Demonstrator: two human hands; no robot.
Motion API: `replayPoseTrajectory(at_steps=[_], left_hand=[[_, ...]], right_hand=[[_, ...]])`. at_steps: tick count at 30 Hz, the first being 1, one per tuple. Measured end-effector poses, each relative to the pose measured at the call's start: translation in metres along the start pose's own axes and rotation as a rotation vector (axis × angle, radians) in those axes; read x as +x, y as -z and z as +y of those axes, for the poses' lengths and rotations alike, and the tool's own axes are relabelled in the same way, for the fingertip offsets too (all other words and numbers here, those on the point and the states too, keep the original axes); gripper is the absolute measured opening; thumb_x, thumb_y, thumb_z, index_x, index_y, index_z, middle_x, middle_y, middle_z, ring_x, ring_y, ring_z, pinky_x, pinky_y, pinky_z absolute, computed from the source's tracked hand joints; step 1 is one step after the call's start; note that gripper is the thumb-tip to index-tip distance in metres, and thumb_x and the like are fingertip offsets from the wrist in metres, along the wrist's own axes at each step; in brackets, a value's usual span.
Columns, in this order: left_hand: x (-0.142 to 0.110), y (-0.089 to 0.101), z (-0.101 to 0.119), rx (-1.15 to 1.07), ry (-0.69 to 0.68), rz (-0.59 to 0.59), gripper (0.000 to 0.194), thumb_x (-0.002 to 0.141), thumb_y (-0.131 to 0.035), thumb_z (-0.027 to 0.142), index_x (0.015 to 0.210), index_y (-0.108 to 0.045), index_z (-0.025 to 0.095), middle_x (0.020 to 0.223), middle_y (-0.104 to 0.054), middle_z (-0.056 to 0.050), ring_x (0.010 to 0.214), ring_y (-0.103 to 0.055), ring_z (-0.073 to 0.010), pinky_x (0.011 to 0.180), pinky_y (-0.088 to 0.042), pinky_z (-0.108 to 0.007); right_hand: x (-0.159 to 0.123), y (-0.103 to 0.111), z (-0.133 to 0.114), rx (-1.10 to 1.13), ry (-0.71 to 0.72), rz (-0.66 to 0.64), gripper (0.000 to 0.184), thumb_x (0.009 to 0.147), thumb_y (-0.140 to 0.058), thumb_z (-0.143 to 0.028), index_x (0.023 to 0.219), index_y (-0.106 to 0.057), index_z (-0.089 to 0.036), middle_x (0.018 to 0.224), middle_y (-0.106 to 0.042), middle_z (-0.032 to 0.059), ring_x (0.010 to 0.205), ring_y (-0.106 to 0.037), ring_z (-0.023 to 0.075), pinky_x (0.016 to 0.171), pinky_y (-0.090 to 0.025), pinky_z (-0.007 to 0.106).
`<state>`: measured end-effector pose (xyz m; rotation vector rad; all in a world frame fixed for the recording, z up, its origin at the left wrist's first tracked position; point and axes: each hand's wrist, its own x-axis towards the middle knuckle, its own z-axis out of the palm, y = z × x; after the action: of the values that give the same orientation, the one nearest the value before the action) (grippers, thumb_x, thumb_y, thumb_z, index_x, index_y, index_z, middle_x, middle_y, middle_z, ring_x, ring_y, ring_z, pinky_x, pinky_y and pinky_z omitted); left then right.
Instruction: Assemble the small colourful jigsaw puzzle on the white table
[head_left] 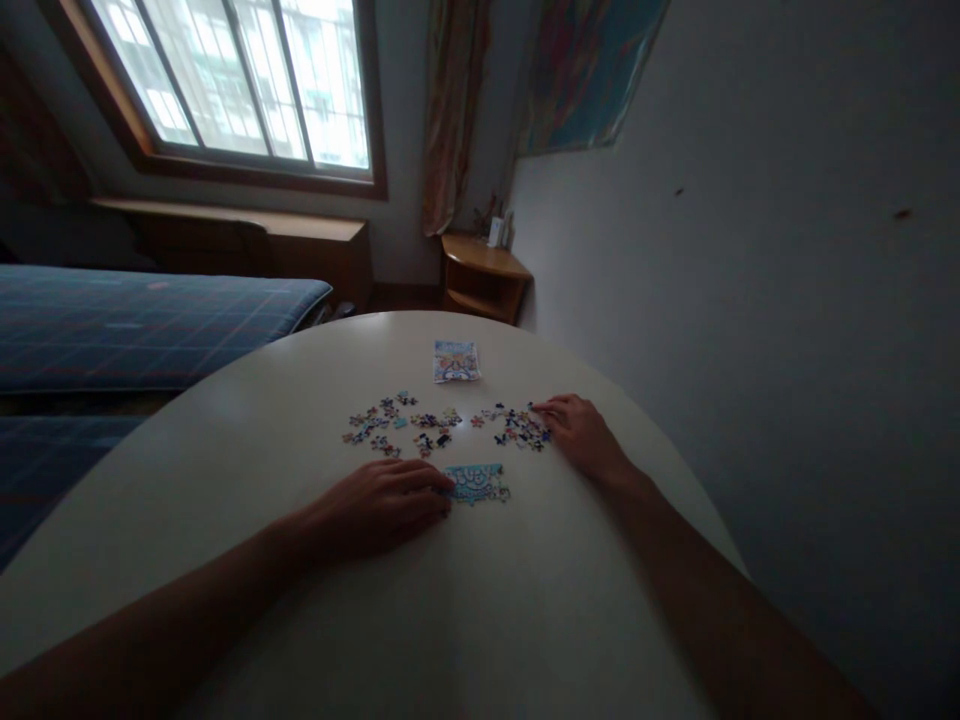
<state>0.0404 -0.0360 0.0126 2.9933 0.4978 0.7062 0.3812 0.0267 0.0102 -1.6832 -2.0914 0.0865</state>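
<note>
My left hand (401,500) lies flat on the table, its fingertips at the left edge of a joined blue section of jigsaw puzzle (477,482). My right hand (581,432) rests at the right side of a heap of loose jigsaw pieces (521,428), fingers stretched out and touching the outer ones. Another scatter of loose jigsaw pieces (424,421) spreads farther left, beyond my left hand. Behind the pieces lies a small printed picture sheet (456,361), apparently showing the puzzle's design.
Everything lies on a round white table (465,610). A mattress with a plaid cover (150,325) stands to the left. The white wall (787,330) runs close along the right. Past the far edge is a small wooden corner cabinet (487,258) with items on top.
</note>
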Motion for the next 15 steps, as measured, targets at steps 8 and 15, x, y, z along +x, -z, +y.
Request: replayPoseTrajectory(at_steps=[8, 15], left_hand=[[-0.0017, -0.0004, -0.0008, -0.006, -0.002, -0.003, 0.017, 0.099, -0.050, 0.020, 0.110, -0.064, 0.020, 0.118, -0.068, -0.007, 0.104, -0.065, -0.0181, 0.089, -0.057, -0.035], [-0.0008, 0.0007, 0.0002, 0.016, 0.006, -0.017, 0.017, 0.100, -0.048, 0.022, 0.107, -0.064, 0.020, 0.118, -0.068, -0.007, 0.103, -0.065, -0.0185, 0.087, -0.057, -0.034]], right_hand=[[-0.0012, 0.0024, -0.0010, 0.032, -0.017, -0.016, 0.031, 0.090, -0.060, -0.037, 0.115, -0.070, -0.022, 0.118, -0.065, 0.0106, 0.113, -0.058, 0.0261, 0.102, -0.043, 0.044], [-0.0018, -0.0027, -0.0061, 0.007, -0.041, 0.008, 0.038, 0.089, -0.060, -0.043, 0.118, -0.067, -0.018, 0.122, -0.065, 0.0128, 0.114, -0.057, 0.0281, 0.102, -0.043, 0.045]])
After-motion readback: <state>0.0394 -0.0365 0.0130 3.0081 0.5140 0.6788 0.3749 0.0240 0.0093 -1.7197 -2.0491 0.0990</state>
